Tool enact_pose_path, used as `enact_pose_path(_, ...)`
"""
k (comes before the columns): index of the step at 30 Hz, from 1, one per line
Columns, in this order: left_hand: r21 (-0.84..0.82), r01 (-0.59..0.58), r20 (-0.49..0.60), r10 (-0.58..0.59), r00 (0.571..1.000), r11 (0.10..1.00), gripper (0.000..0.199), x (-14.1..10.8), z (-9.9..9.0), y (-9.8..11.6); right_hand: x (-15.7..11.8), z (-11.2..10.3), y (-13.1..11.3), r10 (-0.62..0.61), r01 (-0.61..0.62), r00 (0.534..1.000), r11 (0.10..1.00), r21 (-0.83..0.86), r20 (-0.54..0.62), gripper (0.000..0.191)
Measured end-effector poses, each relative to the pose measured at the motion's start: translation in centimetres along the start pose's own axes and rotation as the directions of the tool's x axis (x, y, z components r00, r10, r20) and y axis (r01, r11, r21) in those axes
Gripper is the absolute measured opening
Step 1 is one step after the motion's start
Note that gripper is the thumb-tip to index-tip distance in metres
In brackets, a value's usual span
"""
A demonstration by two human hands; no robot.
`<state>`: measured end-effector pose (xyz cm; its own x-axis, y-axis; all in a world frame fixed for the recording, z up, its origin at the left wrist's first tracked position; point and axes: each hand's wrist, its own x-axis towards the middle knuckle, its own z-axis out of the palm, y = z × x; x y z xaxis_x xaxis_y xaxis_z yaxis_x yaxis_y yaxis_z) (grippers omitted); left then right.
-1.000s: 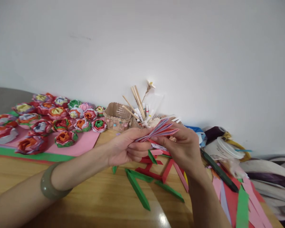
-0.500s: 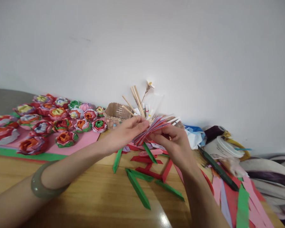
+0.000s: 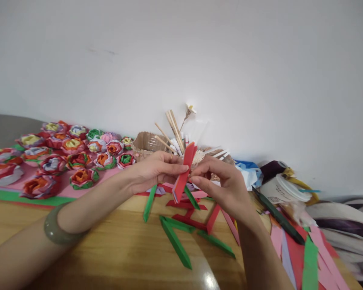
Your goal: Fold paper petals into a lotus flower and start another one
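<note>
Near the middle of the head view, a bundle of folded paper strips (image 3: 184,177) stands tilted, its red and orange face turned toward me. My left hand (image 3: 161,169) is closed on its left side, with the thumb across the front. Just right of the bundle, my right hand (image 3: 219,179) has thumb and fingertips pinched together at its middle; what they hold is too small to make out. Below lie folded green strips (image 3: 177,243) and folded red strips (image 3: 189,217) on the wooden table (image 3: 115,249).
Many layered paper flowers (image 3: 83,177) cover pink paper at the left. Behind my hands are a clear plastic tray (image 3: 148,143) and wooden sticks (image 3: 174,127). At the right are a white tub (image 3: 286,187), a dark green cutter (image 3: 278,215) and paper strips (image 3: 310,262).
The bundle has turned from showing its fanned pink and purple edges to showing a flat red face, more upright. My right hand has shifted slightly and its fingers have drawn together.
</note>
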<state>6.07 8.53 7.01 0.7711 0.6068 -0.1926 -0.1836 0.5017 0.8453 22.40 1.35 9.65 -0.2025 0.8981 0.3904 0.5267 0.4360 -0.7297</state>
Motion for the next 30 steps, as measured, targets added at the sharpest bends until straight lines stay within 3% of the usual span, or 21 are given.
enact_pose_path(5,-0.015,0.014,0.021,-0.014,1.0,1.0,0.012,-0.2,-0.1,0.2,-0.3,-0.4,0.4,-0.159,0.15,0.979,0.986,-0.073,-0.128,0.014)
enact_pose_path(10,-0.056,0.049,0.043,-0.046,0.998,0.997,0.011,0.0,-0.5,-0.1,-0.6,-0.6,0.3,-0.429,0.394,0.903,0.831,-0.393,0.001,0.023)
enact_pose_path(14,-0.106,0.076,0.048,-0.071,0.996,0.991,0.008,0.2,-0.6,-0.1,-0.7,-0.4,0.3,-0.459,0.422,0.886,0.746,-0.515,0.062,0.029)
enact_pose_path(19,-0.071,0.109,0.068,-0.104,0.992,0.992,0.012,0.4,-0.8,-0.3,-0.7,-0.3,0.5,-0.531,0.468,0.842,0.634,-0.616,0.093,0.022)
enact_pose_path(24,-0.051,0.173,0.088,-0.168,0.982,0.984,0.022,0.6,-1.0,-0.5,-0.8,-0.5,0.7,-0.623,0.539,0.772,0.54,-0.646,0.124,0.018)
enact_pose_path(30,-0.102,0.233,0.113,-0.221,0.969,0.967,0.019,0.4,-0.8,-0.4,-0.9,-0.9,0.5,-0.656,0.577,0.734,0.469,-0.669,0.173,0.014)
